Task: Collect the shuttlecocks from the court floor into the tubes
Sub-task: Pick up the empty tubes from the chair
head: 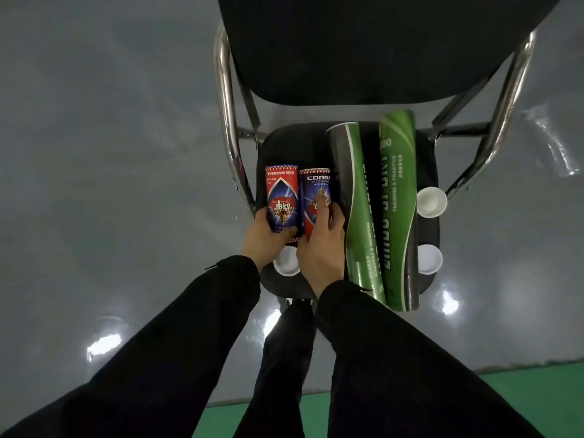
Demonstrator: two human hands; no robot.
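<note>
Two short red-and-blue shuttlecock tubes lie side by side on a black chair seat [428, 222]. My left hand [264, 235] grips the near end of the left short tube [282, 191], thumb across its front. My right hand [322, 245] rests on the right short tube [316, 191] with the forefinger stretched along it. Two long green-and-black tubes [358, 200] [398, 197] lie to the right on the same seat. No shuttlecock is in view.
White tube caps lie on the seat: one under my hands [286, 263], two at the right edge [431, 202] [429, 259]. The chair has a black backrest [379, 49] and chrome frame [226, 121]. Grey glossy floor surrounds it; a green court surface [458, 403] lies near my legs.
</note>
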